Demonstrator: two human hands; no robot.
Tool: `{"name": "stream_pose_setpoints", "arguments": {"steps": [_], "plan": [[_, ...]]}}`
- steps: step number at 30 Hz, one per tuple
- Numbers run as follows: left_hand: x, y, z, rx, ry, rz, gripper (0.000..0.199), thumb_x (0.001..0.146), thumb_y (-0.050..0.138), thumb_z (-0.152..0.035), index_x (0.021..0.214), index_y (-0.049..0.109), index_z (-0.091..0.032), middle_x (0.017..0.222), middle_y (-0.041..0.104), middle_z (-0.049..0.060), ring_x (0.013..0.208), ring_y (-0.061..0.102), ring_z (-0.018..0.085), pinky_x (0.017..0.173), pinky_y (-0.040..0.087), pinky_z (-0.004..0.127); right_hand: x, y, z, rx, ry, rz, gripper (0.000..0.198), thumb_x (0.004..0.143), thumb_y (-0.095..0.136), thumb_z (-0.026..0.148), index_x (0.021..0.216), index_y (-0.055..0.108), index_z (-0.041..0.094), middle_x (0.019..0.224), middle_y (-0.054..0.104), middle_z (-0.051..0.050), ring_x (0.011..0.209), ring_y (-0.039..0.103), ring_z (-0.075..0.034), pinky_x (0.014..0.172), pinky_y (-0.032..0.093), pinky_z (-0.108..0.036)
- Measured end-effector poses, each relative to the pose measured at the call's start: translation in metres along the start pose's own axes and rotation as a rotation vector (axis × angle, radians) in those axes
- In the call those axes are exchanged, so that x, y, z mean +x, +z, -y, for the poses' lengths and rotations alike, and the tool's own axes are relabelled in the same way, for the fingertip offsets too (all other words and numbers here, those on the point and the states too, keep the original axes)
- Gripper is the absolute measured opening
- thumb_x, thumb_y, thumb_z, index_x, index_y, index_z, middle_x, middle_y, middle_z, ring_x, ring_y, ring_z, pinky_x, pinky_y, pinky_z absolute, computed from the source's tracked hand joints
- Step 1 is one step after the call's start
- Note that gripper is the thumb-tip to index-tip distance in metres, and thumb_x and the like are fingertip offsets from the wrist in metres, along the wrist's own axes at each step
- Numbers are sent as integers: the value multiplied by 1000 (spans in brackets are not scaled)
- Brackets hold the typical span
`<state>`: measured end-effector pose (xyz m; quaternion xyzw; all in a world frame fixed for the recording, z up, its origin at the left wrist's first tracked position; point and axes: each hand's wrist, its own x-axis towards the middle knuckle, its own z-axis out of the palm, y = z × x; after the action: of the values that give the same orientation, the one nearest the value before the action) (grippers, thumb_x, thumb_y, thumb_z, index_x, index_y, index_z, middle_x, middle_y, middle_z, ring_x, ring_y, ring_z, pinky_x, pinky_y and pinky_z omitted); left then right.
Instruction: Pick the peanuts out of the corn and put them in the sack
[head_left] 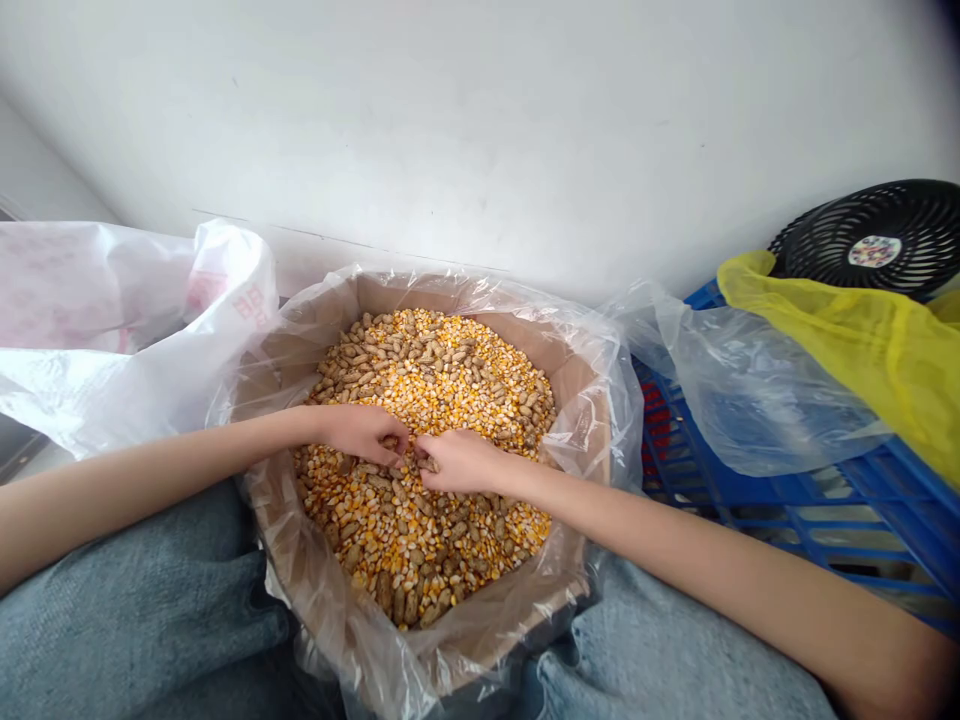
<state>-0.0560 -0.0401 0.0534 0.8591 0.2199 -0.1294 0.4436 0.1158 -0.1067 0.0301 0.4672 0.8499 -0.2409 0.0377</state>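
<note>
A cardboard box [577,400] lined with clear plastic stands between my knees. It holds yellow and white corn kernels [420,395] mixed with unshelled peanuts [367,375]. Just above the middle of this heap, my left hand [366,434] has its fingers curled together; what is in them, if anything, I cannot make out. My right hand [459,462] almost meets it from the other side, closed in a pinch. A peanut [428,465] shows at its fingertips.
To the left lies a white plastic sack [150,390]. Blue plastic crates [750,490] stand at the right, with a clear bag [772,390], a yellow mesh bag [847,340] and a black fan [892,235] on top. Behind the box rises a white wall [480,140].
</note>
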Motion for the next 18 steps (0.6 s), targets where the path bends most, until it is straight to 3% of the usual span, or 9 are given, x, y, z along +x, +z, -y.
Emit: {"name": "stream_pose_setpoints", "arguments": {"steps": [3, 6, 9, 13, 18], "plan": [[-2, -5, 2, -209, 13, -28, 22, 69, 51, -35, 77, 57, -15, 64, 52, -2, 58, 43, 8, 53, 32, 17, 3, 0, -10, 543, 141, 52, 22, 64, 50, 31, 81, 53, 17, 65, 59, -2, 50, 51, -11, 45, 37, -21], [-5, -10, 1, -439, -39, -76, 23, 70, 49, -38, 74, 53, -15, 58, 43, -4, 51, 37, 6, 47, 29, 17, 5, -3, -18, 1175, 276, 146, 19, 66, 46, 32, 78, 47, 18, 52, 51, 5, 33, 38, -6, 31, 26, -17], [-8, -13, -1, -732, -98, -128, 22, 71, 49, -37, 71, 46, -15, 54, 37, -4, 44, 30, 5, 40, 23, 17, 4, -10, -22, 1566, 239, 151, 19, 63, 48, 32, 74, 42, 18, 49, 48, 7, 29, 35, -4, 26, 19, -15], [-11, -15, -1, -1002, -61, -162, 18, 72, 49, -30, 67, 39, -16, 54, 33, -5, 41, 25, 4, 37, 19, 16, 1, -19, -25, 1769, 113, 165, 19, 61, 47, 29, 75, 42, 18, 48, 49, 6, 28, 35, -4, 25, 19, -14], [-10, -15, 1, -1065, -61, -169, 11, 72, 47, -24, 70, 40, -16, 54, 34, -5, 40, 25, 3, 36, 19, 15, -3, -27, -26, 1787, 2, 203, 22, 63, 41, 26, 82, 46, 15, 47, 52, 5, 27, 38, -6, 25, 20, -15]]}}
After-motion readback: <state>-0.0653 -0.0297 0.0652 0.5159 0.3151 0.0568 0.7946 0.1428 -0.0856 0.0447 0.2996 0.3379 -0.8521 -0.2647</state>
